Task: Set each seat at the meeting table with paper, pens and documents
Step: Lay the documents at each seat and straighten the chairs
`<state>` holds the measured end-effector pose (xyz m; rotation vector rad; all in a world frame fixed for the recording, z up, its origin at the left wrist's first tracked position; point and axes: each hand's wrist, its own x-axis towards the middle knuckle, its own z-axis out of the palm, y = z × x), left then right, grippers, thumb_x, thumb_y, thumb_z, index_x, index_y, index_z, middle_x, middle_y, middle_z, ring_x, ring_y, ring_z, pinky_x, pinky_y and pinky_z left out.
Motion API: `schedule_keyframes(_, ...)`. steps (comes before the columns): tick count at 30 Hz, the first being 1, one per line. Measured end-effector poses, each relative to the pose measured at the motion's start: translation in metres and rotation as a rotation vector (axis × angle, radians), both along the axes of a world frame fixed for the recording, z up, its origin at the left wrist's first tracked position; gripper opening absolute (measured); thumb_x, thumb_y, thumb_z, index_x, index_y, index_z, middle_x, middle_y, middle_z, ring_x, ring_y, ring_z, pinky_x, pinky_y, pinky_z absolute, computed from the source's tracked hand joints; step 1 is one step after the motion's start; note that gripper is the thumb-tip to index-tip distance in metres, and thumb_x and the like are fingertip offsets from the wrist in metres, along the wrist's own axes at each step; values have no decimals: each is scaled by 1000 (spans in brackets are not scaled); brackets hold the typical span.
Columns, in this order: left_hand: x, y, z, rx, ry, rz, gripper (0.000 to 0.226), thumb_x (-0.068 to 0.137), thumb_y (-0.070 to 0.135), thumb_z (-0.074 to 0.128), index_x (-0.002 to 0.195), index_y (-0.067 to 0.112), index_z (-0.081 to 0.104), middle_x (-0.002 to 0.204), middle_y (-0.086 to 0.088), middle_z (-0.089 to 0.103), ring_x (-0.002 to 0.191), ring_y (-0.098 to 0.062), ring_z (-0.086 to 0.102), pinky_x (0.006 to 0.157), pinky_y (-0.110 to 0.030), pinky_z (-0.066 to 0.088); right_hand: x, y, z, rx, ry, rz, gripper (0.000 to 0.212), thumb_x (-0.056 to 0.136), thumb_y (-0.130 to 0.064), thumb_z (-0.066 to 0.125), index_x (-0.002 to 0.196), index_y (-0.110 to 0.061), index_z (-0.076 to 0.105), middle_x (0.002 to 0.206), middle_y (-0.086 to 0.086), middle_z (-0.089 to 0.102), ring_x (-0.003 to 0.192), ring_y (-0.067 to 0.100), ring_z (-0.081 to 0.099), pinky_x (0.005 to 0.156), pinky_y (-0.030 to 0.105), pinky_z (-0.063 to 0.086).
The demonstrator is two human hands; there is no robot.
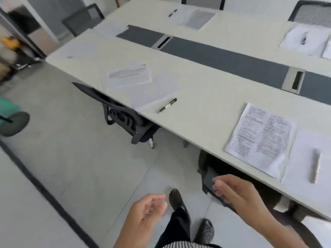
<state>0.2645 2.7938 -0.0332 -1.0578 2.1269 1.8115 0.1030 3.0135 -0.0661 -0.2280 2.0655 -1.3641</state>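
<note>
White sheets mark several seats on the table [206,97]. Near seat at right: printed doc [259,138] w/ a blank sheet [308,158] just beside it and a blurred pale pen [316,165] lying on that sheet. Next seat along: doc [128,76] on top of paper [154,92], black pen [167,105] just beside, close to the table edge. Far side: two more sets w/ pens, plus a lone sheet [111,28] at the far left corner, no pen seen there. Another faint sheet [75,49] may lie at the near left corner; too blurred to be sure.

Left hand [145,213] and right hand [236,192] both hang below table level, over the floor, fingers loosely curled and half open, holding nothing. Person is mid-stride beside the table.

Judgement: mostly laid out, corner seats look incomplete. Risks: hands carry no supplies, so those seats could get skipped unless more stock is fetched. Black pen sits near the edge; a brush from a sleeve or the chair [121,113] below could roll it off. Loose stacked sheets may slide if bumped while walking past.
</note>
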Motion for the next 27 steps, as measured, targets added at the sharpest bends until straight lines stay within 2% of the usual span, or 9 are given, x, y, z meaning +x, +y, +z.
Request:
schedule_keyframes(5,57,-38,1,28,-26,184,44,60,54,66,94,26,73,87,-2,77,80,-13,73,79,-31,54,33,-60,12,-24,38,165,32,77,-49,58,92,-24,73,83,-6,74,76,8,69,63,21,53)
schedule_keyframes(8,79,-74,-2,12,-9,245,32,71,37,64,97,20,72,86,-3,77,79,-13,73,80,-35,56,47,-100,10,-16,70,188,32,77,-49,59,91,-23,74,84,-4,74,76,10,69,64,25,55)
schedule_keyframes(12,107,-142,-5,3,30,282,14,86,23,67,98,17,71,89,-11,75,79,-14,73,71,-21,53,62,-172,4,2,102,216,31,78,-47,58,89,-22,73,82,-5,74,76,11,69,64,28,55)
schedule_keyframes(14,122,-186,-3,-29,55,292,11,87,21,68,97,19,72,89,-14,74,78,-13,72,71,-19,53,71,-218,6,-8,113,218,30,79,-46,57,89,-22,73,82,-5,74,75,11,69,65,29,55)
schedule_keyframes(18,143,-263,2,-94,42,323,12,90,12,63,97,18,71,89,-12,74,78,-14,71,69,-21,54,81,-292,19,-47,132,227,30,78,-46,57,90,-23,72,82,-6,74,75,8,69,62,19,53)
schedule_keyframes(22,134,-323,5,-85,54,305,9,91,17,64,96,17,71,88,-10,75,77,-12,72,74,-25,54,80,-334,26,-43,163,197,33,78,-49,56,91,-24,73,83,-6,74,77,9,69,65,26,55)
schedule_keyframes(24,118,-344,0,-66,55,268,9,90,15,65,96,18,71,89,-8,75,77,-12,71,75,-25,52,72,-348,22,-25,166,173,33,78,-49,56,92,-25,73,84,-7,74,77,9,69,64,25,55)
schedule_keyframes(25,107,-353,-2,-50,60,258,10,88,21,66,96,18,71,89,-9,74,77,-12,71,75,-25,52,66,-356,20,-18,166,156,33,78,-49,56,91,-25,73,84,-7,74,77,9,69,63,23,55)
schedule_keyframes(27,83,-372,-3,-10,58,231,28,75,37,66,96,20,71,89,-10,74,78,-12,71,73,-24,52,53,-372,14,-12,165,118,31,79,-47,57,91,-24,73,83,-6,75,76,9,70,62,22,55)
